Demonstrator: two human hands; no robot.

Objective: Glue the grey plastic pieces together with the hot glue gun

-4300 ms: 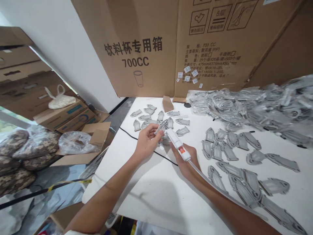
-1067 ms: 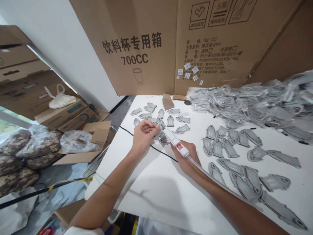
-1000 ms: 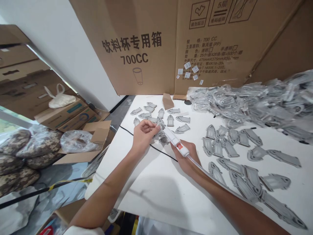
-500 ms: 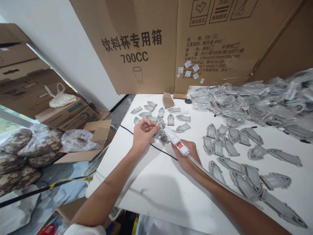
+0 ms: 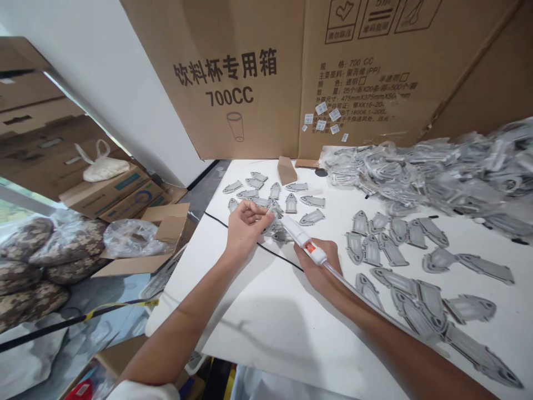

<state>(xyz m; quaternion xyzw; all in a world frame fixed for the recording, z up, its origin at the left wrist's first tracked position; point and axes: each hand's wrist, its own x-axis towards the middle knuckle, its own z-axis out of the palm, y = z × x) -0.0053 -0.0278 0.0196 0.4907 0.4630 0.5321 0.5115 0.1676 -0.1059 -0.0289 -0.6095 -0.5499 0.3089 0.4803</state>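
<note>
The white tool (image 5: 301,235) between your hands slants forward-left, its tip toward your left hand (image 5: 245,229). Your right hand (image 5: 320,261) wraps it, closed; your left pinches a grey part (image 5: 272,224). Loose grey pieces (image 5: 291,204) crowd just beyond; a black cable (image 5: 272,251) crosses below, cardboard (image 5: 250,125) stands farther beyond.

Bright, diffuse light, soft shadows on the white table (image 5: 250,294), stretched edges

Workshop, white table (image 5: 254,328), scattered grey parts (image 5: 372,251), stacked cartons (image 5: 41,145), filled bags (image 5: 77,250)
</note>
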